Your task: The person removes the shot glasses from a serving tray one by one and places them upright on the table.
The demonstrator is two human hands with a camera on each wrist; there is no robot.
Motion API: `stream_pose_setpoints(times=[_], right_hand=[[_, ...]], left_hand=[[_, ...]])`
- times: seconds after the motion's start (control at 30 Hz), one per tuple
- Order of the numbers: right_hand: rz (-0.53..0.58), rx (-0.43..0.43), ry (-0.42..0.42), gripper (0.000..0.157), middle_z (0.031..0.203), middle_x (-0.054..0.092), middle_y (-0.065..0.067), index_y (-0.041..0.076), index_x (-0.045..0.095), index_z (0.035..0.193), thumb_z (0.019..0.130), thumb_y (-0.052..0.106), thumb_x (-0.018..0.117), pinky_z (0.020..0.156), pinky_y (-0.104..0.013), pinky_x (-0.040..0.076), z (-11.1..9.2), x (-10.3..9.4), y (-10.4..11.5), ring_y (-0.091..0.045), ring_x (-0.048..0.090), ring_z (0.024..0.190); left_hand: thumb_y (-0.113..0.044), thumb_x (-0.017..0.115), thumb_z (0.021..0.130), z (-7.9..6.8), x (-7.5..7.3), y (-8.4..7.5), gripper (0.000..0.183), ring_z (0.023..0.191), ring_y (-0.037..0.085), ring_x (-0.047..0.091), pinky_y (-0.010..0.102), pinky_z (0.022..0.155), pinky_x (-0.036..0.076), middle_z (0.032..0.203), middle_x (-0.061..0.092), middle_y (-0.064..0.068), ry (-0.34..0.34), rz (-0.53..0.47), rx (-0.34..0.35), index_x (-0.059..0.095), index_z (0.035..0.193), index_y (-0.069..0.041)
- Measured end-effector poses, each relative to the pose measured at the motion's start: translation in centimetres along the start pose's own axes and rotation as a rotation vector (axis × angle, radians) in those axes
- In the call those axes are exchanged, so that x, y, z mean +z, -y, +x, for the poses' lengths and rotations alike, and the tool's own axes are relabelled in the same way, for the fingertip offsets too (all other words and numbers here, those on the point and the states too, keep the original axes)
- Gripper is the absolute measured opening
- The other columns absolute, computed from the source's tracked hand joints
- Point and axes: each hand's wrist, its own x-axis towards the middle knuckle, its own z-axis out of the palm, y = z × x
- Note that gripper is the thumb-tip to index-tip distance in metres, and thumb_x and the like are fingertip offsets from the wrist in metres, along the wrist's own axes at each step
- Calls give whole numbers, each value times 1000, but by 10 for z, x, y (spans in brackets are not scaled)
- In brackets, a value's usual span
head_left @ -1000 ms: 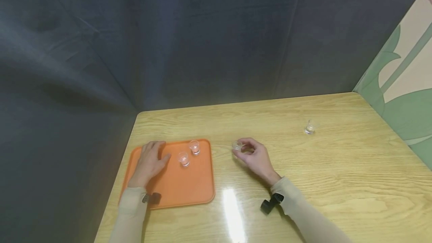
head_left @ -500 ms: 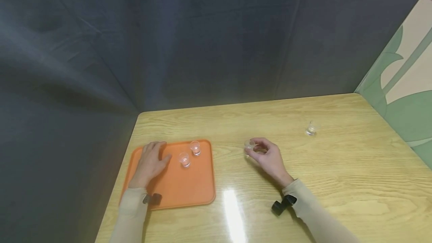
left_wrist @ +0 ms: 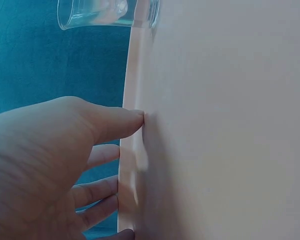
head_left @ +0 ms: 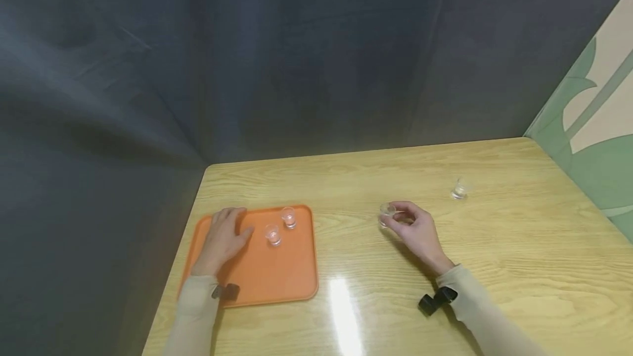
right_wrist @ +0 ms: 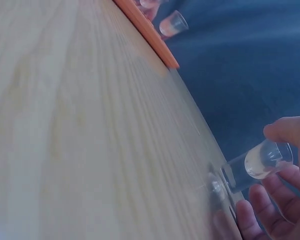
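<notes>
This looks like a small recording booth or a test corner, not a real home or a restaurant. A light wooden table (head_left: 395, 290) stands closed in by dark grey cloth curtains (head_left: 247, 59) from 9 o'clock over 12 o'clock, and at 2 o'clock there is a wall panel (head_left: 593, 120) painted with green leaves on beige. On the table are only an orange plastic serving tray (head_left: 277, 273) at 8 o'clock and some small clear shot glasses (head_left: 460, 189).

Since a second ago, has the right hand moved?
Yes. The right hand, gripping a small glass, has gone rightward, away from the orange tray and toward the lone glass.
</notes>
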Motion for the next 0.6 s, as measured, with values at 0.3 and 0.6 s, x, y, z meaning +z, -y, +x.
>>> stream_pose_setpoints(times=[0.3, 0.6], right_hand=[[-79, 6, 13, 50, 134, 70, -21, 2, 66, 138, 98, 31, 79, 80, -12, 53, 4, -33, -3, 8, 62, 97], [-33, 9, -44, 49, 121, 67, 10, -1, 65, 137, 101, 29, 76, 76, -18, 62, 12, -63, -11, 11, 64, 97]], left_hand=[[-28, 72, 101, -1, -1, -2, 60, 148, 48, 38, 64, 121, 38, 154, 50, 27, -7, -5, -1, 54, 152, -2], [-29, 72, 101, -2, 1, -1, 60, 149, 48, 37, 65, 120, 38, 154, 50, 27, -13, -10, 0, 54, 151, -3]])
